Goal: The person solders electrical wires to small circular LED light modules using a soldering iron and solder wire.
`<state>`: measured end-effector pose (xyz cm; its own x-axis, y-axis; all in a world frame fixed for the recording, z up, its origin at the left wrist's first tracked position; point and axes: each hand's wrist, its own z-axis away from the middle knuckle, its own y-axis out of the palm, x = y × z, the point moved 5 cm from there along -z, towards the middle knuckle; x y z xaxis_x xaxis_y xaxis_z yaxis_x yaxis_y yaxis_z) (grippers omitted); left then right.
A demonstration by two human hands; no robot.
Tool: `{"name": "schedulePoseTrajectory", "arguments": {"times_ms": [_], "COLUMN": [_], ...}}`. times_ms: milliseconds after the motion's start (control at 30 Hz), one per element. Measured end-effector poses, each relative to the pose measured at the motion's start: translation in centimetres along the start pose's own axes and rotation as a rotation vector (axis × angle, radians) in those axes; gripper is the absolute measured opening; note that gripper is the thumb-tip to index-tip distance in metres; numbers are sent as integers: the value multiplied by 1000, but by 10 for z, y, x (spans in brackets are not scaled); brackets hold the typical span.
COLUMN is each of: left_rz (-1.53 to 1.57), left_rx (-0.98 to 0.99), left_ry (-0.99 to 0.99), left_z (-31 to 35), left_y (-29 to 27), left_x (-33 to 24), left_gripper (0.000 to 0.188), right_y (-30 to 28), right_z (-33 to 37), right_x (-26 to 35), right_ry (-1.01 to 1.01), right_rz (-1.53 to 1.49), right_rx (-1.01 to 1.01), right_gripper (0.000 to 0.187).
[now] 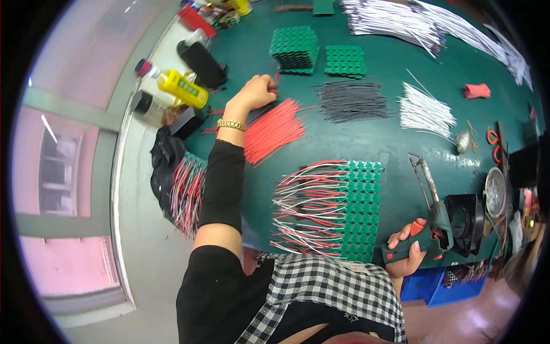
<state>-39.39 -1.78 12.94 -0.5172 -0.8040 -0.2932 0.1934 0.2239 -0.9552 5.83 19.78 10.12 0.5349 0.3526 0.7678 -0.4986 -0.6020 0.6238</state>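
My left hand (256, 93) reaches to the far left, beside a pile of red wires (274, 133). Its fingers are curled closed; a bit of red shows at the fingertips, but what they grip is hidden. At the near right my right hand (408, 252) is wrapped round the handle of a soldering gun (438, 226), which has an orange trigger and a metal tip pointing away from me. Between my arms lies a green circuit board panel (362, 212), with red, white and black wires (306, 209) fanning out from its left side.
Black wires (352, 101) and white wires (425, 112) lie in piles farther back, behind them green board stacks (293, 50). A yellow bottle (182, 89) stands at the left edge. A small black fan (465, 221) and metal bowl (495, 192) are at right; a blue crate (452, 286) sits below.
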Motion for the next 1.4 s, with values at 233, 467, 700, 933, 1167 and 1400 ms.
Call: {"name": "schedulePoseTrajectory", "arguments": {"times_ms": [233, 467, 700, 933, 1167, 1400], "left_rz": [47, 313, 252, 19, -22, 58], "left_rx": [-581, -646, -668, -512, -595, -560], "left_ry": [-624, -846, -528, -659, -618, -784], "left_z": [72, 83, 50, 14, 21, 25], "left_y": [-30, 4, 2, -13, -19, -14], "left_x": [62, 115, 58, 130, 123, 127], "left_gripper": [44, 36, 26, 30, 25, 26], "right_y": [6, 7, 5, 3, 7, 6], "right_z": [4, 4, 0, 3, 2, 6], "right_x": [-4, -3, 1, -3, 1, -2], "right_ry": [137, 176, 192, 179, 196, 327], "right_rz": [-22, -31, 15, 49, 70, 77], "right_rx": [108, 202, 171, 149, 122, 321], "right_gripper": [49, 49, 48, 49, 49, 47]}}
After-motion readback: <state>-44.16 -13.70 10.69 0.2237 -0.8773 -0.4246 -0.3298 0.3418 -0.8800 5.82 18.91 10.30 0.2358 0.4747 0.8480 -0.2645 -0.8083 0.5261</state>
